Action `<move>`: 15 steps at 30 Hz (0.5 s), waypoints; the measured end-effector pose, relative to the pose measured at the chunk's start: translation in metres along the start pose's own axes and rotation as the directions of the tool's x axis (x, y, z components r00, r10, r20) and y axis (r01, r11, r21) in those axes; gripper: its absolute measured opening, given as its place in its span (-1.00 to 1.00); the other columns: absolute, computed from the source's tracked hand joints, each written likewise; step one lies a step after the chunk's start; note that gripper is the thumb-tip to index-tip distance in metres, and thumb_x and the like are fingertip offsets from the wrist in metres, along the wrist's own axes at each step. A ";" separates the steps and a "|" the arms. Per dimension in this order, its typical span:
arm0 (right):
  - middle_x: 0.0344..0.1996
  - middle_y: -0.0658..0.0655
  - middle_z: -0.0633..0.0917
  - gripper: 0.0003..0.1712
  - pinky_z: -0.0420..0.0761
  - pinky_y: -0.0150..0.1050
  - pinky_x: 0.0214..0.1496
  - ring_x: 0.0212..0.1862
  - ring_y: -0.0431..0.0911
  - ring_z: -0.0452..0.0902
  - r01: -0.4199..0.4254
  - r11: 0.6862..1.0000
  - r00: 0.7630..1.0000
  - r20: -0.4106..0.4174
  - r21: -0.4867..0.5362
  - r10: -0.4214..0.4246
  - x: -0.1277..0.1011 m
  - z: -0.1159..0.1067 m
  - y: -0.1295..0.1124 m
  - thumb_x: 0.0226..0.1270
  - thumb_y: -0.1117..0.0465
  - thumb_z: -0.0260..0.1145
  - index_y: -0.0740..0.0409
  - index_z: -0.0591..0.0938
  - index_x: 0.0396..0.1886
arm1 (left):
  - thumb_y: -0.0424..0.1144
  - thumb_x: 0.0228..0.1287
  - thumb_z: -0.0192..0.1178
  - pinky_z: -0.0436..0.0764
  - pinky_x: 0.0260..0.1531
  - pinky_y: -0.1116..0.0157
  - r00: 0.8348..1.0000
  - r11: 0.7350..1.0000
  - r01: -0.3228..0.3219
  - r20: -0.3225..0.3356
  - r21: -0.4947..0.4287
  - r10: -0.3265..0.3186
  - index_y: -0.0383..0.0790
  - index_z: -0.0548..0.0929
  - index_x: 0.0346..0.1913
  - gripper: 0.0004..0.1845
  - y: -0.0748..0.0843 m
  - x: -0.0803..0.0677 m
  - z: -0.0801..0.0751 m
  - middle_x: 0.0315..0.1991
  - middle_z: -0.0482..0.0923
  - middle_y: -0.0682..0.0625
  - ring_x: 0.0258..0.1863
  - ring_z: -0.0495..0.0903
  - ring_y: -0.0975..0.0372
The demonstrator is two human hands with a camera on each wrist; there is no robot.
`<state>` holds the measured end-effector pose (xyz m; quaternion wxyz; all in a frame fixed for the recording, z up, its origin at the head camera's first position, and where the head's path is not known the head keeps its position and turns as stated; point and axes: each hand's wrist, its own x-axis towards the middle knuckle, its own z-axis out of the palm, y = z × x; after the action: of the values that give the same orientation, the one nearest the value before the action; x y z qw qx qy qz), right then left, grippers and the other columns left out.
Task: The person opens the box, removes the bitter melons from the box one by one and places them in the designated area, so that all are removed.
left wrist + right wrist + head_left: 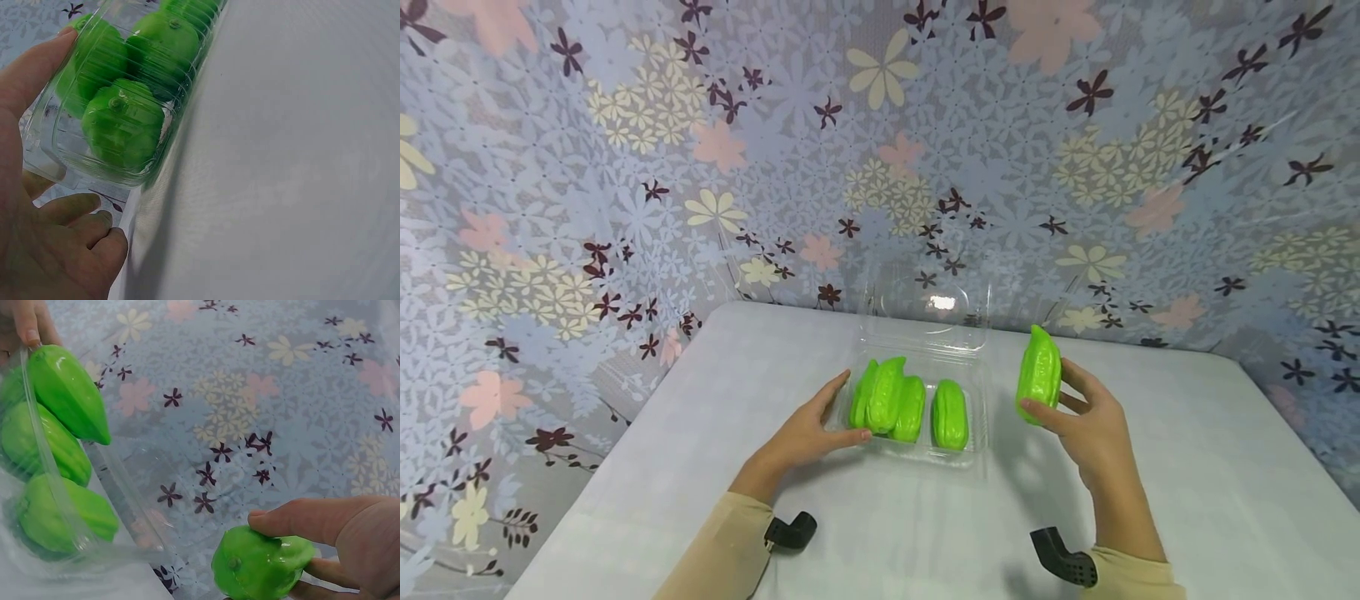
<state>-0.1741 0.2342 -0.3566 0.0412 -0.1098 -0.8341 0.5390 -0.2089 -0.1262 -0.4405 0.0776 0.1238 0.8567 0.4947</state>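
A clear plastic clamshell container (pixel 979 454) lies open on the white table, its lid (pixel 925 321) tipped back toward the wall. Several green ridged fruits (pixel 887 396) lie inside it, one (pixel 950 414) a little apart on the right. My left hand (pixel 838 414) grips the container's left end, thumb on the near side and fingers on the far side. The left wrist view shows the container wall (pixel 56 156) and the fruits (pixel 122 128) pressed against my left hand (pixel 50 250). My right hand (pixel 1060 400) holds one green fruit (pixel 1039 375) upright, to the right of the container and apart from it. In the right wrist view that fruit (pixel 262 562) sits between thumb and fingers.
The white table (pixel 1187 467) ends at a floral backdrop (pixel 880 125) behind and at both sides. Black wrist mounts (pixel 790 532) (pixel 1060 557) sit on the beige sleeves near the front edge.
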 end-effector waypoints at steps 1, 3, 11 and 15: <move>0.54 0.20 0.20 0.14 0.59 0.02 0.19 0.44 0.22 0.25 -0.003 1.000 1.000 -0.003 -0.003 0.003 0.000 -0.001 0.001 0.21 0.11 0.56 0.00 0.08 0.64 | 0.20 0.05 0.50 0.14 0.44 -0.09 1.000 1.000 0.002 -0.001 0.004 -0.002 0.10 0.06 0.63 0.15 0.000 0.000 0.000 0.59 0.00 -0.01 0.53 0.04 -0.04; 0.54 0.20 0.19 0.14 0.62 -0.03 0.16 0.44 0.23 0.24 -0.006 1.000 1.000 -0.008 -0.008 0.006 0.001 -0.004 0.003 0.21 0.11 0.56 0.00 0.07 0.64 | 0.20 0.05 0.50 0.13 0.44 -0.11 1.000 1.000 0.006 -0.001 0.013 -0.006 0.11 0.05 0.63 0.15 0.000 -0.001 0.000 0.59 0.01 -0.02 0.53 0.04 -0.04; 0.55 0.23 0.15 0.14 0.70 -0.31 -0.05 0.45 0.25 0.21 -0.023 0.999 1.000 -0.013 0.025 0.023 0.005 -0.015 0.009 0.24 0.13 0.54 0.01 0.04 0.65 | 0.20 0.05 0.50 0.12 0.43 -0.13 1.000 1.000 0.008 -0.002 0.023 -0.008 0.14 0.04 0.63 0.15 0.001 -0.001 0.000 0.59 0.01 -0.03 0.53 0.04 -0.05; 0.56 0.22 0.13 0.12 0.69 -0.36 -0.08 0.46 0.24 0.20 -0.050 0.998 0.998 -0.031 0.024 0.051 0.007 -0.020 0.013 0.26 0.14 0.52 0.00 0.02 0.65 | 0.18 0.06 0.51 0.11 0.44 -0.12 1.000 1.000 0.012 -0.006 0.013 -0.012 0.15 0.05 0.63 0.14 0.000 0.000 0.001 0.59 0.01 -0.01 0.53 0.04 -0.04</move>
<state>-0.1751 0.2581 -0.3604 0.0420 -0.1390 -0.8241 0.5475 -0.2083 -0.1257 -0.4406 0.0773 0.1180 0.8608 0.4890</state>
